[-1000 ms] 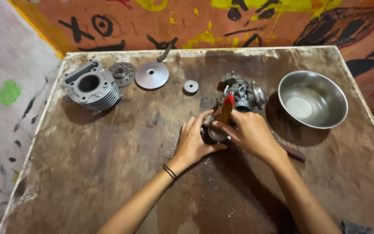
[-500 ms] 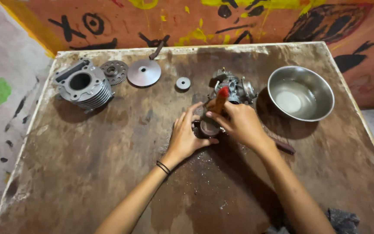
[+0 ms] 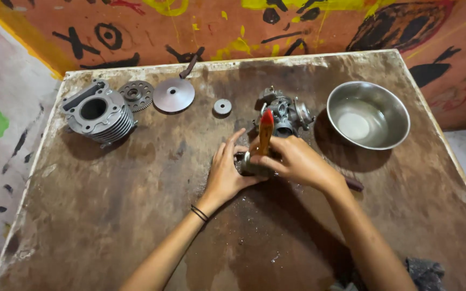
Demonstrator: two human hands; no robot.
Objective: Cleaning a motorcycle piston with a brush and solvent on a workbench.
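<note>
Both hands meet at frame centre: left hand [image 3: 226, 175] cupped round a small dark metal part [image 3: 245, 163], pinning it to the counter [image 3: 136, 215] so it can't slide, while right hand [image 3: 293, 161] is closed on a tool w/ a wooden, red-tipped handle [image 3: 266, 131], held upright over the part, prob. for straight-down pressure. Carburetor [image 3: 285, 112] sits just behind them, steel bowl [image 3: 369, 115] at upper right; finned cylinder [image 3: 98, 112], gear [image 3: 135, 95], flat disc [image 3: 174, 95] & small washer [image 3: 222, 106] are laid out along upper left, well apart from the hands.

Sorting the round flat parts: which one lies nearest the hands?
The small washer, alone left of the carburetor; the toothed gear and big disc lie farther back-left, by the finned cylinder.
</note>
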